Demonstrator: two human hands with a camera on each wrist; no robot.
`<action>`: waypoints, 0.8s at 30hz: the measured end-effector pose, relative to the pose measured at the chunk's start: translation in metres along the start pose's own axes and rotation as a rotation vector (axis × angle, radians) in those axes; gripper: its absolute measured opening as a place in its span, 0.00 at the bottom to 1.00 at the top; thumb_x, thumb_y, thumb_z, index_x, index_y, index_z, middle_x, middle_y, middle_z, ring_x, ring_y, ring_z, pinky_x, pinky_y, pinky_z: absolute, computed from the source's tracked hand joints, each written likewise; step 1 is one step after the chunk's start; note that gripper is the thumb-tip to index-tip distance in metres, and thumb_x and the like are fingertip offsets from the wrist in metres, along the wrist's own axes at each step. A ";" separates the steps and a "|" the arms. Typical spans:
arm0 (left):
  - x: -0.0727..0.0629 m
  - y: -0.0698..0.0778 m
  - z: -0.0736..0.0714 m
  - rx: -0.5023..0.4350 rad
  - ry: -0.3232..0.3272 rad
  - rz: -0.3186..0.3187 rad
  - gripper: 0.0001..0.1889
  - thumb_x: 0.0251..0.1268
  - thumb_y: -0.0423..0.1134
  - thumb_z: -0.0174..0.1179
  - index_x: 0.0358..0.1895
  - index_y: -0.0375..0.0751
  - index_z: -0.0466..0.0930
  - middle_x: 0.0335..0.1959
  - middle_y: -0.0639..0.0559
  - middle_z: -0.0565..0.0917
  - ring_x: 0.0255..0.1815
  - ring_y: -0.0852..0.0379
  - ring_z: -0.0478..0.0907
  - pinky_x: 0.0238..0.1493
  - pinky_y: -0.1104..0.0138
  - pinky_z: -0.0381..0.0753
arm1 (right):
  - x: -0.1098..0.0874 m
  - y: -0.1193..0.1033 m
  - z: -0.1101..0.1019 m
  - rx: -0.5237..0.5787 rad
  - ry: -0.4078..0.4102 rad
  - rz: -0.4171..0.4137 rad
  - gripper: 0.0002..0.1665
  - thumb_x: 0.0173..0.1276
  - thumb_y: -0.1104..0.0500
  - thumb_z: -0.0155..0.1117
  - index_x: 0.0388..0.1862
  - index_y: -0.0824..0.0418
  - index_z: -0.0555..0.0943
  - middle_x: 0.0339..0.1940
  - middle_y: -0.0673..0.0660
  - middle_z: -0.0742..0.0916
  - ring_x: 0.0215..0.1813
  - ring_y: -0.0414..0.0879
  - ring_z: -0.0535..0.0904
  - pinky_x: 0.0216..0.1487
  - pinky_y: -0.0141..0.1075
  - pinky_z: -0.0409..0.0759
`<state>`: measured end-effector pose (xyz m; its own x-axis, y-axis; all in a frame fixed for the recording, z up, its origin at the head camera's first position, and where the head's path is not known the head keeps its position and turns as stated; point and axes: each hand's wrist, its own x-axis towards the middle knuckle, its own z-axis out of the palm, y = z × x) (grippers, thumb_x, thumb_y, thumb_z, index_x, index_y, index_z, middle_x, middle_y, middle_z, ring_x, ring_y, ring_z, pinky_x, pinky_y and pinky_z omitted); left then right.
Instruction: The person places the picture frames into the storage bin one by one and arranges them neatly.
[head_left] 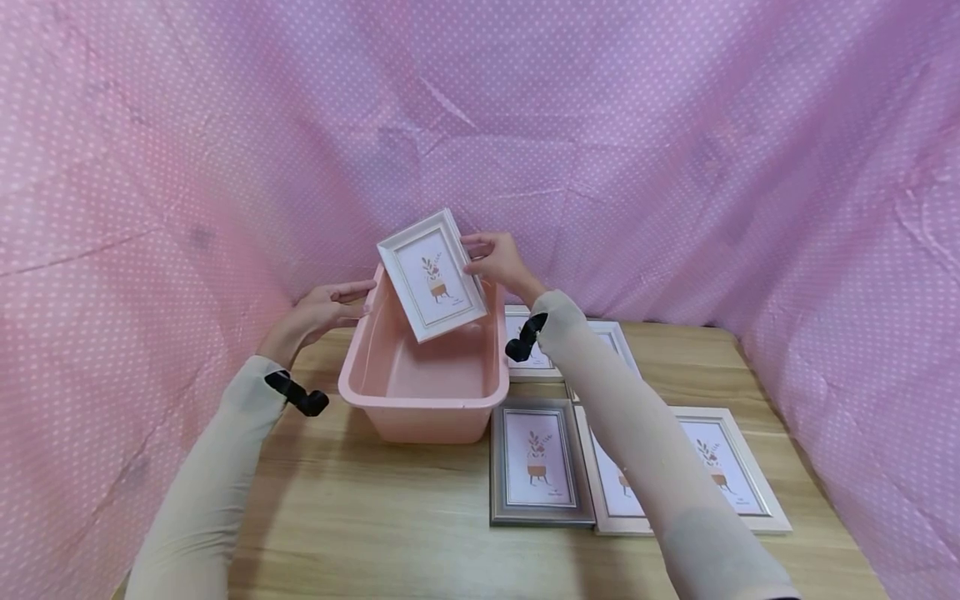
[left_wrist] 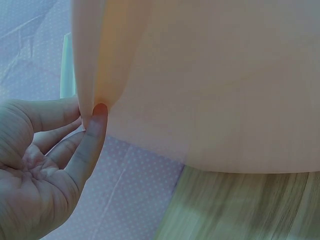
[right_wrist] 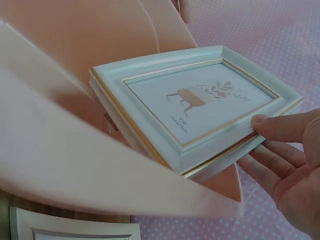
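A white picture frame (head_left: 433, 275) with a plant-pot print tilts over the pink plastic basin (head_left: 425, 403). My right hand (head_left: 498, 260) grips its right edge; in the right wrist view the thumb lies on the front of the white frame (right_wrist: 197, 102) and the fingers are beneath it. At the basin's left side, my left hand (head_left: 322, 310) pinches the rim. The left wrist view shows the thumb and a finger of that hand (left_wrist: 45, 160) on either side of the basin's rim (left_wrist: 87, 60).
Right of the basin lie several picture frames: a grey one (head_left: 542, 515) near the front, a cream one (head_left: 757, 467) at far right, and others partly hidden by my right arm. The wooden table (head_left: 375, 517) meets a pink dotted curtain (head_left: 525, 100) behind and at both sides.
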<state>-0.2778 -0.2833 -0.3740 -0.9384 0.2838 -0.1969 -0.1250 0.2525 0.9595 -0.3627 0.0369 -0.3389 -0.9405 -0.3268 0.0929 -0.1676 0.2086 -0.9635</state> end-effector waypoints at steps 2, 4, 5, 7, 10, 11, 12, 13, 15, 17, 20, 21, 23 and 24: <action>0.001 0.000 -0.001 0.001 0.004 -0.001 0.36 0.74 0.30 0.59 0.81 0.38 0.54 0.83 0.40 0.55 0.71 0.55 0.73 0.59 0.71 0.82 | 0.000 0.000 0.000 0.009 -0.003 -0.002 0.32 0.59 0.80 0.68 0.64 0.67 0.80 0.56 0.72 0.86 0.58 0.63 0.85 0.52 0.43 0.88; 0.001 0.000 -0.001 0.002 0.005 -0.001 0.36 0.74 0.31 0.59 0.81 0.39 0.54 0.83 0.41 0.56 0.68 0.58 0.75 0.58 0.71 0.83 | 0.001 0.000 -0.001 0.019 -0.007 -0.003 0.32 0.59 0.81 0.68 0.64 0.67 0.80 0.57 0.73 0.86 0.58 0.64 0.85 0.53 0.44 0.88; 0.001 -0.001 -0.002 0.003 0.003 0.000 0.36 0.74 0.31 0.59 0.81 0.39 0.54 0.83 0.41 0.56 0.66 0.60 0.76 0.58 0.71 0.83 | 0.001 0.001 -0.001 0.024 -0.009 -0.004 0.33 0.59 0.81 0.68 0.64 0.68 0.80 0.57 0.73 0.86 0.58 0.64 0.85 0.53 0.45 0.88; 0.001 -0.001 -0.002 -0.003 0.003 -0.001 0.36 0.74 0.31 0.59 0.81 0.39 0.55 0.82 0.41 0.56 0.63 0.63 0.77 0.58 0.71 0.83 | 0.001 0.004 -0.001 0.026 -0.003 -0.002 0.33 0.58 0.81 0.68 0.64 0.68 0.80 0.56 0.73 0.86 0.58 0.64 0.84 0.53 0.45 0.88; 0.001 -0.001 0.000 -0.011 0.000 -0.001 0.36 0.74 0.30 0.59 0.81 0.38 0.55 0.82 0.41 0.56 0.67 0.59 0.76 0.61 0.68 0.82 | 0.001 0.012 -0.001 0.035 0.009 0.003 0.34 0.56 0.82 0.68 0.63 0.68 0.79 0.55 0.74 0.86 0.57 0.63 0.85 0.50 0.43 0.89; 0.001 -0.001 0.000 -0.013 0.001 -0.001 0.36 0.74 0.29 0.59 0.81 0.38 0.55 0.82 0.40 0.56 0.70 0.56 0.74 0.62 0.68 0.82 | 0.002 0.015 -0.001 0.038 0.012 0.001 0.34 0.56 0.83 0.67 0.63 0.69 0.78 0.55 0.75 0.86 0.57 0.63 0.85 0.49 0.42 0.89; 0.001 -0.001 0.000 -0.016 0.001 -0.002 0.36 0.74 0.29 0.58 0.81 0.38 0.55 0.82 0.40 0.56 0.71 0.54 0.73 0.62 0.67 0.82 | 0.002 0.018 -0.001 0.036 0.016 0.002 0.34 0.55 0.83 0.67 0.62 0.69 0.78 0.55 0.75 0.86 0.56 0.63 0.85 0.48 0.41 0.89; 0.000 -0.001 0.001 -0.016 0.003 -0.002 0.36 0.74 0.29 0.58 0.81 0.38 0.55 0.82 0.40 0.56 0.72 0.53 0.72 0.61 0.68 0.82 | 0.002 0.020 0.000 0.038 0.015 0.002 0.34 0.55 0.83 0.67 0.62 0.69 0.78 0.54 0.75 0.86 0.56 0.63 0.85 0.48 0.40 0.89; 0.000 -0.001 0.001 -0.012 0.010 -0.008 0.36 0.74 0.29 0.59 0.81 0.37 0.55 0.82 0.40 0.56 0.74 0.51 0.70 0.60 0.69 0.83 | 0.003 0.024 -0.001 0.036 0.014 -0.001 0.34 0.54 0.84 0.67 0.61 0.70 0.77 0.54 0.76 0.86 0.55 0.63 0.86 0.47 0.40 0.89; 0.001 0.000 0.002 -0.011 0.011 -0.008 0.36 0.74 0.29 0.59 0.81 0.36 0.55 0.82 0.39 0.56 0.74 0.50 0.70 0.58 0.71 0.83 | 0.004 0.026 0.000 0.032 0.009 -0.001 0.34 0.54 0.84 0.66 0.61 0.70 0.77 0.54 0.76 0.86 0.56 0.63 0.85 0.49 0.41 0.89; 0.001 0.000 0.002 -0.010 0.017 -0.014 0.35 0.74 0.29 0.58 0.81 0.36 0.55 0.82 0.40 0.55 0.75 0.47 0.68 0.57 0.72 0.83 | 0.004 0.026 0.000 0.010 -0.007 -0.004 0.35 0.54 0.84 0.66 0.63 0.70 0.76 0.54 0.77 0.85 0.57 0.65 0.85 0.52 0.44 0.88; 0.001 0.001 0.002 -0.011 0.015 -0.013 0.35 0.75 0.29 0.58 0.81 0.36 0.55 0.82 0.40 0.55 0.76 0.45 0.66 0.57 0.72 0.83 | 0.004 0.026 0.001 -0.014 -0.015 -0.002 0.35 0.55 0.83 0.67 0.63 0.70 0.76 0.54 0.76 0.86 0.57 0.65 0.85 0.53 0.44 0.88; 0.001 0.001 0.002 -0.011 0.011 -0.010 0.35 0.75 0.28 0.57 0.81 0.36 0.54 0.82 0.40 0.55 0.78 0.41 0.62 0.57 0.72 0.83 | 0.003 0.024 0.002 -0.077 -0.046 -0.001 0.33 0.56 0.81 0.68 0.62 0.71 0.77 0.54 0.75 0.86 0.56 0.64 0.85 0.55 0.45 0.87; 0.001 0.001 0.002 -0.012 0.012 -0.009 0.35 0.75 0.28 0.57 0.81 0.36 0.54 0.82 0.40 0.56 0.78 0.40 0.61 0.57 0.71 0.83 | 0.003 0.024 0.003 -0.114 -0.066 -0.006 0.32 0.56 0.80 0.69 0.62 0.71 0.78 0.54 0.74 0.87 0.56 0.64 0.85 0.55 0.45 0.87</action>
<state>-0.2783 -0.2813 -0.3738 -0.9409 0.2707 -0.2037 -0.1375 0.2442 0.9599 -0.3688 0.0379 -0.3626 -0.9186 -0.3874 0.0777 -0.2089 0.3091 -0.9278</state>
